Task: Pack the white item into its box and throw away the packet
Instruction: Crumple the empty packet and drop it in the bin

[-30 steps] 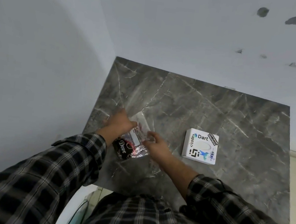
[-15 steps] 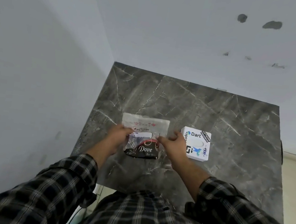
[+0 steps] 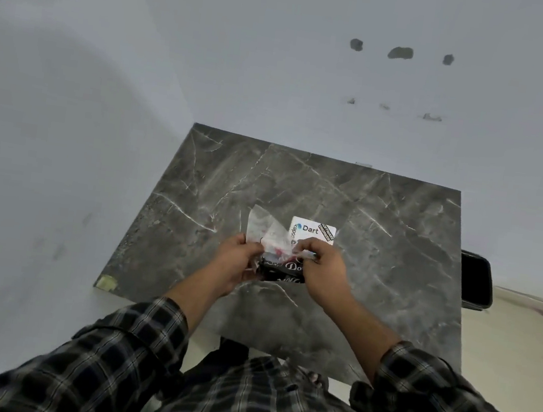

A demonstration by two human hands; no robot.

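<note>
- since half a second before, the packet had been lifted from its flat, spread-out state into a crumpled bundle between both hands, and the white box was now partly hidden behind it.
- the left hand was closed on the packet's left side, fingers pinched tight on the clear plastic.
- the right hand was closed on the packet's right side, thumb and fingers curled over its top edge.
- the packet's clear upper flap was seen standing up and twisted above the hands, while its dark printed lower part was gathered between the palms.
- whether the white item was inside the packet could not be told.
- the white box was seen lying flat on the grey marble table, just beyond the right hand's knuckles, its near edge covered by hand and packet.
- the table's far and left edges were set close against the pale walls, so no room was left there.
- bare tabletop was left open to the right of the box and beyond it, and also left of the left hand.
- a dark bin was seen just past the table's right edge.
- the table's near edge was met by the checked shirt.
</note>
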